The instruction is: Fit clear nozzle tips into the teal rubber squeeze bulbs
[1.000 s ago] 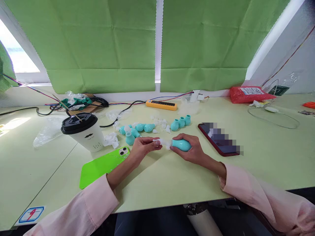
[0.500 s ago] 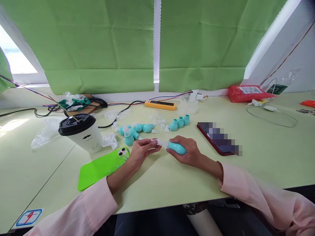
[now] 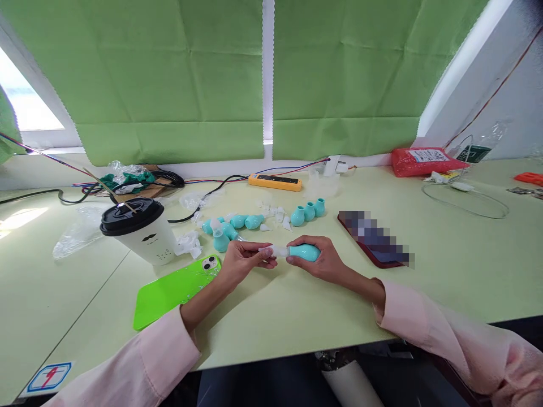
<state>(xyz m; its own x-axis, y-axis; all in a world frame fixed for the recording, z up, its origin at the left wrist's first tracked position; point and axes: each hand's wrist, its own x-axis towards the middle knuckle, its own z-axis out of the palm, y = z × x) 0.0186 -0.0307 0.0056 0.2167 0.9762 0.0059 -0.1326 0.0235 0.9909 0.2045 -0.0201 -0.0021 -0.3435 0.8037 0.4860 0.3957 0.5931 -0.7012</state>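
Note:
My right hand (image 3: 324, 260) is wrapped round a turquoise bulb (image 3: 306, 252) whose mouth points left. A translucent white tip (image 3: 278, 251) meets the bulb's mouth, and my left hand (image 3: 246, 260) pinches its far end between thumb and fingers. Just behind my left hand stands another turquoise bulb (image 3: 220, 239) with a whitish tip on top, beside several more lying bulbs (image 3: 254, 221). Three open-mouthed bulbs (image 3: 309, 212) stand in a row behind my right hand. Small translucent pieces (image 3: 280, 215) are scattered between the two groups.
A lidded paper cup (image 3: 146, 240) and a bright green phone (image 3: 169, 291) are at the left. At the right lies a dark phone with a red edge (image 3: 377, 249). Farther back are an orange power strip (image 3: 275, 182), cables, clear plastic bags and a red package (image 3: 424, 161).
The bulb and the white tip have come into a straighter line, with the bulb now more level. The view has shifted slightly.

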